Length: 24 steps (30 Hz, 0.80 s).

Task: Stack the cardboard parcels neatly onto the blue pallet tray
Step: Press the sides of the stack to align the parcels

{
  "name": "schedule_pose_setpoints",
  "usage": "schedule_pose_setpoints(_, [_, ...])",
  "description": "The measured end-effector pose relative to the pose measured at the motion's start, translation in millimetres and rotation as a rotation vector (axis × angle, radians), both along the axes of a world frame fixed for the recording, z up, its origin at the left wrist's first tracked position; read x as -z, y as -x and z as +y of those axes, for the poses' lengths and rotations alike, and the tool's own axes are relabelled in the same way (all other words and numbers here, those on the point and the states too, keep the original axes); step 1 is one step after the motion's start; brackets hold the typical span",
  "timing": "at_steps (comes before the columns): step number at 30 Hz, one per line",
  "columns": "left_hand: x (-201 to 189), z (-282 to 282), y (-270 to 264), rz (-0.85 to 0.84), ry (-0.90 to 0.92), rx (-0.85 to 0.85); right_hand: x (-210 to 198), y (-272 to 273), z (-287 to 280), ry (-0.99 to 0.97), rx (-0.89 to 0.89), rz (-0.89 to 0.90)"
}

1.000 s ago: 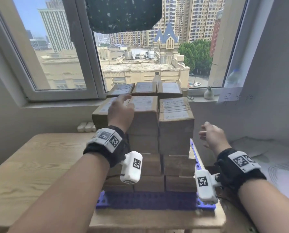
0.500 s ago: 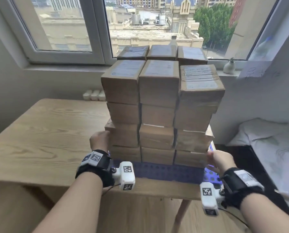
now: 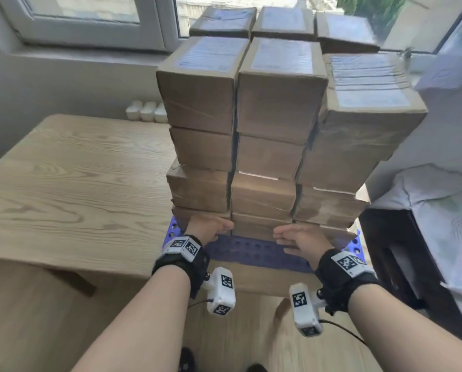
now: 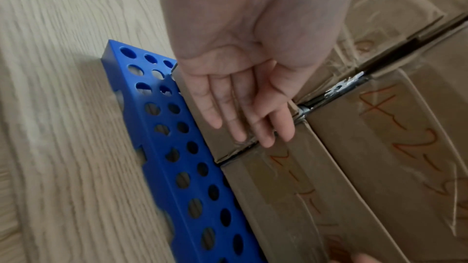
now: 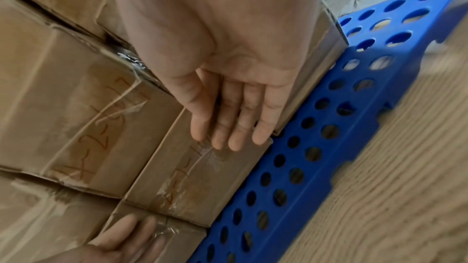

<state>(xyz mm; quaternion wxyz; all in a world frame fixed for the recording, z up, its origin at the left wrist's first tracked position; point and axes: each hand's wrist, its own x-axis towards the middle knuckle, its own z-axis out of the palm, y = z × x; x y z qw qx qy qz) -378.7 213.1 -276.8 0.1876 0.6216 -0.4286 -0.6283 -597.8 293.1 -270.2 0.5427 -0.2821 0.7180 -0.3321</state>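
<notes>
Cardboard parcels point(image 3: 278, 108) stand several layers high on the blue perforated pallet tray point(image 3: 251, 251) at the table's near right corner. My left hand point(image 3: 213, 226) lies flat with straight fingers on the front face of the bottom-left parcel point(image 4: 202, 127); its fingertips point(image 4: 266, 137) reach the seam with the middle parcel. My right hand point(image 3: 291, 237) presses, fingers straight, on the front of the bottom-right parcel point(image 5: 311, 79), fingertips point(image 5: 235, 143) over the middle parcel point(image 5: 192, 177). Neither hand holds anything. The tray's rim point(image 4: 177, 157) point(image 5: 303, 147) shows in front of the bottom row.
The wooden table point(image 3: 76, 183) stretches left of the tray. The tray sits close to the table's front edge. Small white containers point(image 3: 146, 111) stand on the sill behind. A bed with white bedding point(image 3: 439, 210) and a dark frame point(image 3: 391, 251) lie right.
Both hands have moved inward from the outer sides of the stack's base to the front faces of the bottom row. The view has come closer and tilted down.
</notes>
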Motion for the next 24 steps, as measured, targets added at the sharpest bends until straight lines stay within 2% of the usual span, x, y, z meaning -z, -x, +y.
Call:
schedule_pose_setpoints(13, [-9.3,0.7,2.3,-0.048,0.099,0.045,-12.6,-0.1,2.2,0.013,-0.020,-0.037])
schedule_pose_setpoints(18, [-39.5,8.9,9.0,0.037,0.077,0.162,-36.4,-1.2,6.7,0.051,-0.097,-0.078])
schedule_pose_setpoints(21, [-57.9,12.0,21.7,0.094,0.123,0.264,-45.1,-0.7,3.4,0.117,-0.069,-0.077])
schedule_pose_setpoints(24, [-66.6,11.0,34.6,0.113,0.158,0.264,-48.3,0.1,-1.2,0.121,-0.035,-0.071])
